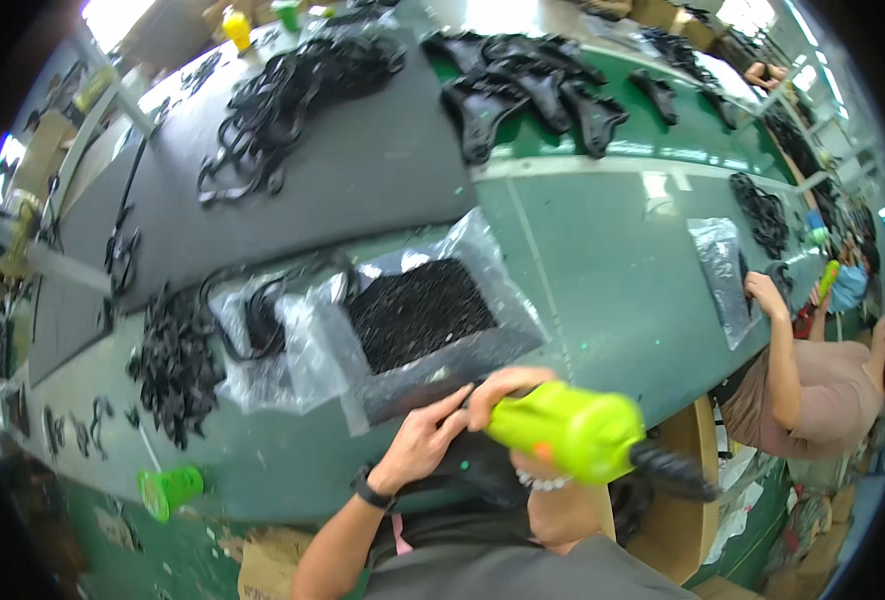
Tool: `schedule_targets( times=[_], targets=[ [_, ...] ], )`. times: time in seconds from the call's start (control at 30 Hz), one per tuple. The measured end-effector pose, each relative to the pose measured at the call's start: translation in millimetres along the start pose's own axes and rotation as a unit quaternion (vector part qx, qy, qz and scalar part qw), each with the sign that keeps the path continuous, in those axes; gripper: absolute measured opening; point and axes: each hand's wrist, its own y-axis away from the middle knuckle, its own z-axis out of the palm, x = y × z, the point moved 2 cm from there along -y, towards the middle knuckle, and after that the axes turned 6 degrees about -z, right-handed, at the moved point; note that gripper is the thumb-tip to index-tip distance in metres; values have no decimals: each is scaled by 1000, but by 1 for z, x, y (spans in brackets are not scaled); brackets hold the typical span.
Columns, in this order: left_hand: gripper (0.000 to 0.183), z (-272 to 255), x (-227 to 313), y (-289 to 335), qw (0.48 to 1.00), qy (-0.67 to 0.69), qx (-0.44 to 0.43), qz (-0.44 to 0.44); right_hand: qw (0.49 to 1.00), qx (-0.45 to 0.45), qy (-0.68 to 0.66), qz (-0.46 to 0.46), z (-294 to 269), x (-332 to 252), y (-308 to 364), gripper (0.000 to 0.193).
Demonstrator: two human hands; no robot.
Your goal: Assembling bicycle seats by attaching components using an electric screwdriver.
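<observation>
My right hand is wrapped round a lime-green power screwdriver, which has a thick black cord at its back end. The tool lies level, its front end pointing left. Right at that end, my left hand has its fingers pressed together; a small dark piece seems to be there, too small to name. Just beyond both hands, an open clear plastic bag holds a heap of small black pieces, likely screws. A second clear bag lies left of it, with black parts inside.
Black strap-like parts are piled on the left. More straps lie on the dark mat. Black moulded parts sit at the far side. A green cup stands near left; a co-worker works at right beside a cardboard box.
</observation>
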Motion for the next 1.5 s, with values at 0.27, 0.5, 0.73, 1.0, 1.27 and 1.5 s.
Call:
schedule_targets(
  times=[0.27,0.5,0.73,1.0,1.27,1.5],
  targets=[
    [29,2,7,14,998,52,15,13,991,58,59,104,9,25,23,53],
    [42,21,17,16,934,-275,160,162,995,-80,-31,43,6,-48,-9,80],
    [25,-25,37,25,869,-336,300,206,975,-3,-202,-92,10,-68,-7,91],
    [14,-102,25,-33,740,-511,414,140,979,13,-194,-67,9,-72,14,93],
    [7,-83,48,-31,751,-475,389,242,978,116,-135,-108,1,-76,18,92],
    [18,16,71,31,774,-466,147,403,969,157,-18,-188,18,-77,24,93]
  ],
)
